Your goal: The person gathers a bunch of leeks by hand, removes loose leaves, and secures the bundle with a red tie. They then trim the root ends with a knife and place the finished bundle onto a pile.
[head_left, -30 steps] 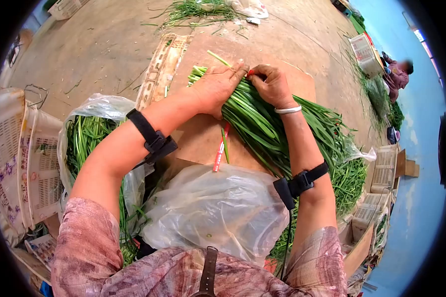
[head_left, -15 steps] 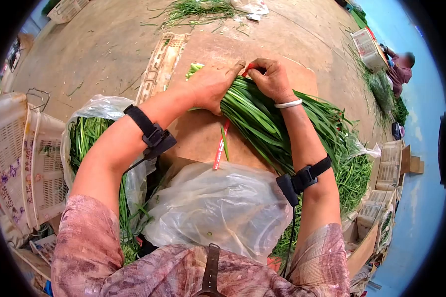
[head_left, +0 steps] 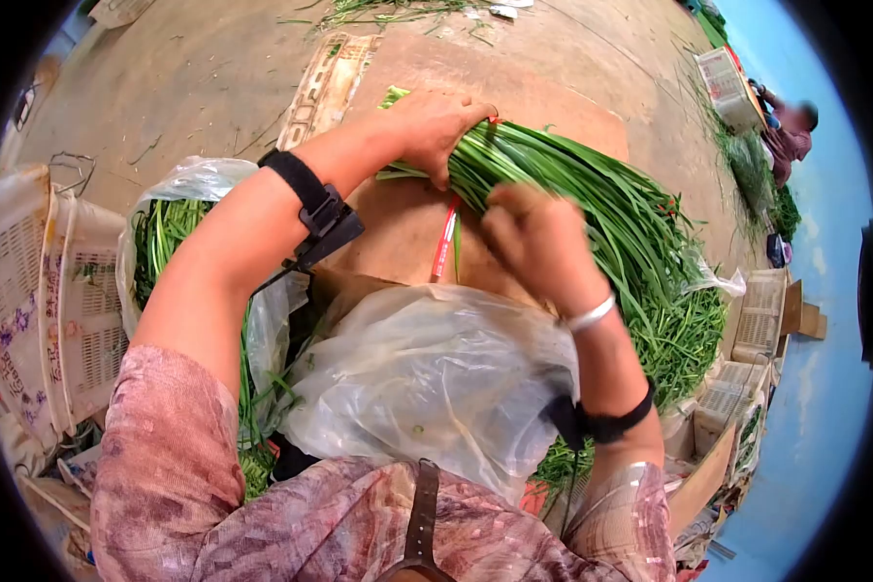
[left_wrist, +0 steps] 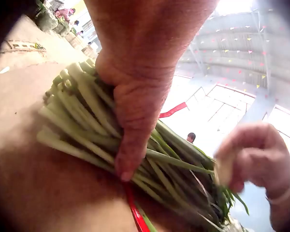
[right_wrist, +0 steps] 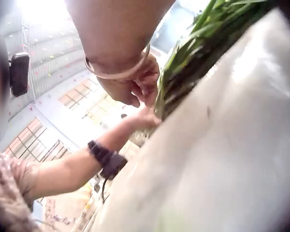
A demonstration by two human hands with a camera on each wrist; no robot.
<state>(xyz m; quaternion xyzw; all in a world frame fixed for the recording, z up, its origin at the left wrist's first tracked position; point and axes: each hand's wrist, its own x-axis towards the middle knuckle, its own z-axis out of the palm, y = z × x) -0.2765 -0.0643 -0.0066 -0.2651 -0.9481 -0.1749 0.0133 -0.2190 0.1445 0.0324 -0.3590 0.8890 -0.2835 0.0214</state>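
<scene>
left hand (head_left: 432,136) grips stalks (left_wrist: 77,118); wrist views: seemingly pennants (left_wrist: 263,77)

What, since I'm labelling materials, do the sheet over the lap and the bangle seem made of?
Sheet: thin, glossy plastic film, by its see-through, creased look and bright highlights. Bangle: probably smooth metal, being silvery and rigidly round, though pale plastic is possible.

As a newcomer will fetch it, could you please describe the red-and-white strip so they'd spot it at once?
Start at the large translucent plastic sheet before the person. Just beyond it, on the brown board, a narrow red-and-white strip sticks out from under the long green leafy bundle. The thin stalk beside it is plain green.
</scene>
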